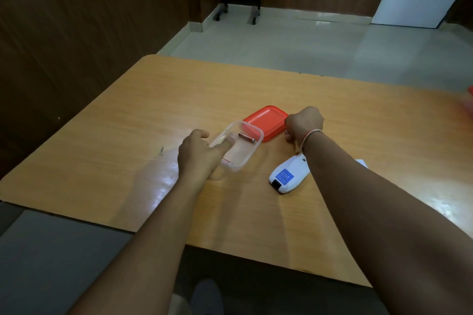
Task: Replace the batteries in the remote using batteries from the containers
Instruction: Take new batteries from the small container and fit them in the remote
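A clear plastic container (252, 147) sits open on the wooden table (153, 100). A red battery (247, 137) lies at its far end, and a second battery (227, 161) shows at its near end, partly hidden by my left hand (198, 153). That hand grips the container's left wall, thumb inside. The red lid (266, 121) lies flat just behind the container. My right hand (303, 123) holds the lid's right edge, fingers curled. The white remote (288, 176) lies back side up, blue label showing, under my right forearm.
A white paper corner (361, 162) peeks out right of my right arm. A red object (470, 92) sits at the table's far right edge. A small dark bit (161, 151) lies left of my left hand. Tiled floor and a wheeled stand are beyond the table.
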